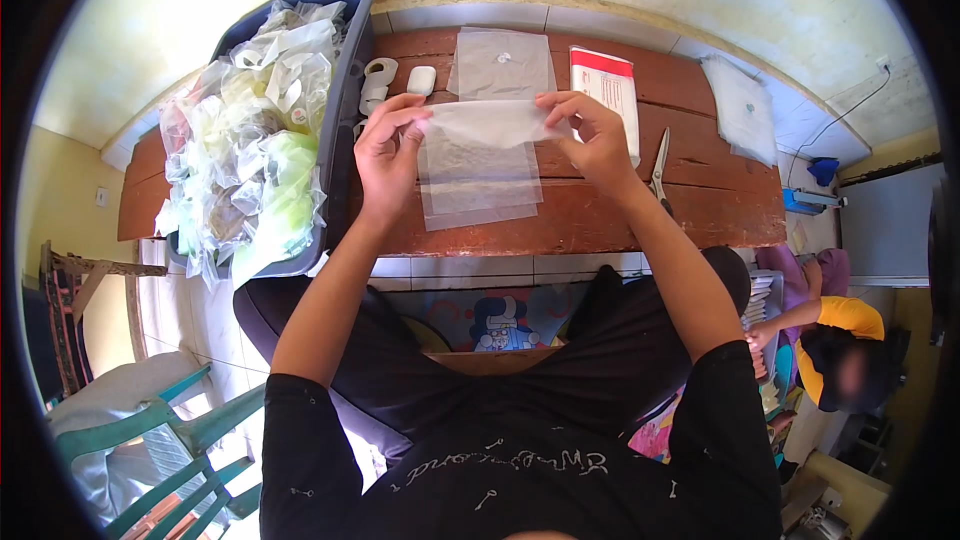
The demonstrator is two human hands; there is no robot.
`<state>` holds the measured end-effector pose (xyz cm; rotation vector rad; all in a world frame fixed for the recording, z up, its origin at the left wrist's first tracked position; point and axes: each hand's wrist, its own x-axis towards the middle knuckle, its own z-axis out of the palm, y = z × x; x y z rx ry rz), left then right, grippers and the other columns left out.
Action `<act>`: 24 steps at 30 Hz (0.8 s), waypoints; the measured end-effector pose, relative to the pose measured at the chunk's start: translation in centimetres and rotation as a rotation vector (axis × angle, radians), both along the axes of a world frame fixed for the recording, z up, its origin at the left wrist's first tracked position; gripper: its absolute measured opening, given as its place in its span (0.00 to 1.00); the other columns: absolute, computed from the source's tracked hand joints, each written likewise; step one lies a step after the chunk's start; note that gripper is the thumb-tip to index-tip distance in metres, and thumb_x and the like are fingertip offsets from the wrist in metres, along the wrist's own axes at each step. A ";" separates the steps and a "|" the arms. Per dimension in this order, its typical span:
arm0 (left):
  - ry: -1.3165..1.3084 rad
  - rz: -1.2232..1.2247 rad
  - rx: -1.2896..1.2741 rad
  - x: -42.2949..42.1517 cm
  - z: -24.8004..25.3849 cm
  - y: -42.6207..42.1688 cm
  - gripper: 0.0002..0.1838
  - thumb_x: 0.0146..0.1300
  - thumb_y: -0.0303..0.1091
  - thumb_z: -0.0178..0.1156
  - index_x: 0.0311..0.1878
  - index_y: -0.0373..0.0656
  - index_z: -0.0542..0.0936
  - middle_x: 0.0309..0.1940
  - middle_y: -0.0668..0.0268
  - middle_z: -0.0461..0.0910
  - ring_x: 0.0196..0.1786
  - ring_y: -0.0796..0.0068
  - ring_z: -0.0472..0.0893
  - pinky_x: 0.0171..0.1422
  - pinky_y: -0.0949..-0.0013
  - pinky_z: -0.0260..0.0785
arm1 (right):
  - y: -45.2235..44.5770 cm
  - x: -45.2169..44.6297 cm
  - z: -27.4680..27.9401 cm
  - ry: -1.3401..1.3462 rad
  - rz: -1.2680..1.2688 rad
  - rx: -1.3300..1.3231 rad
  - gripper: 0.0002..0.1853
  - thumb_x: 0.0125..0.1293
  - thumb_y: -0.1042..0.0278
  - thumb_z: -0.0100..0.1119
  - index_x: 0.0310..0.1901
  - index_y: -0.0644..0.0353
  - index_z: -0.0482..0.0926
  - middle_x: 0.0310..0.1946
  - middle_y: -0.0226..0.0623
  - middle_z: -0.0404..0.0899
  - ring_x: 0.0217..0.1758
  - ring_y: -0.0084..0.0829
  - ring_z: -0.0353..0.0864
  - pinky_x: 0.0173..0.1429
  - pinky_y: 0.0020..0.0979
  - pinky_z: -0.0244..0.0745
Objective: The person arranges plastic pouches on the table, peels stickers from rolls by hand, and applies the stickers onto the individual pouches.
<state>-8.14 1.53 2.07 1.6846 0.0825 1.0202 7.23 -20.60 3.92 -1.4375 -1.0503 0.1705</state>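
A clear plastic bag (487, 126) is stretched flat between my two hands above the wooden table. Its left corner is pinched in my left hand (388, 158), and my right hand (598, 143) grips the right corner, with fingers closed on both sides. Beneath it, more clear plastic bags (480, 193) lie flat on the tabletop, and another stack of them (503, 55) sits further back. A white and red packet (605, 90) lies just beyond my right hand, with scissors (660, 172) to its right.
On the left stands a dark tub (345, 90) heaped with crumpled plastic bags (250, 120). White rolls (376, 85) and a small white case (422, 80) lie beside it. More plastic (742, 108) rests at the brown table's (715, 202) right end. A person in an orange top (850, 325) sits at right.
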 end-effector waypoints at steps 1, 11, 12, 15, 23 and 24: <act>0.031 -0.047 0.038 -0.2 -0.2 0.2 0.07 0.60 0.21 0.64 0.41 0.39 0.85 0.47 0.60 0.82 0.53 0.69 0.80 0.57 0.68 0.73 | -0.2 0.1 0.0 -0.141 -0.015 -0.090 0.05 0.56 0.81 0.63 0.34 0.64 0.78 0.51 0.43 0.81 0.54 0.37 0.81 0.59 0.33 0.75; 0.726 -0.194 0.699 -1.2 -3.2 0.2 0.03 0.50 0.25 0.64 0.31 0.42 0.83 0.44 0.61 0.83 0.52 0.56 0.80 0.56 0.58 0.72 | -1.9 -0.6 -4.5 -0.441 0.137 -0.657 0.02 0.59 0.72 0.61 0.33 0.58 0.79 0.57 0.47 0.75 0.58 0.49 0.76 0.61 0.42 0.73; 0.682 -0.192 0.742 -1.2 -3.2 0.1 0.03 0.50 0.26 0.63 0.30 0.43 0.82 0.38 0.63 0.83 0.50 0.58 0.80 0.54 0.58 0.72 | -2.0 -0.7 -4.6 -0.440 0.135 -0.658 0.02 0.59 0.72 0.61 0.33 0.58 0.79 0.57 0.47 0.75 0.58 0.49 0.76 0.61 0.42 0.73; 0.710 -0.195 0.786 -1.3 -3.0 0.1 0.03 0.50 0.27 0.64 0.30 0.43 0.82 0.37 0.63 0.83 0.49 0.58 0.80 0.53 0.58 0.72 | -1.8 -0.7 -4.9 -0.444 0.147 -0.698 0.02 0.59 0.72 0.61 0.32 0.59 0.78 0.57 0.48 0.75 0.58 0.50 0.75 0.60 0.41 0.73; 0.855 -0.328 0.867 -1.5 -2.6 0.5 0.04 0.52 0.30 0.66 0.32 0.46 0.86 0.45 0.64 0.84 0.52 0.59 0.81 0.56 0.59 0.73 | -1.6 -0.3 -5.5 -0.449 0.182 -0.699 0.02 0.58 0.72 0.62 0.31 0.59 0.79 0.42 0.40 0.78 0.48 0.44 0.79 0.51 0.39 0.75; 0.816 -0.325 0.900 -1.5 -2.6 0.6 0.04 0.53 0.31 0.66 0.33 0.47 0.87 0.46 0.64 0.85 0.52 0.59 0.81 0.57 0.58 0.73 | -1.6 -0.3 -5.4 -0.449 0.183 -0.700 0.02 0.58 0.72 0.62 0.31 0.59 0.79 0.42 0.40 0.78 0.48 0.44 0.79 0.51 0.39 0.75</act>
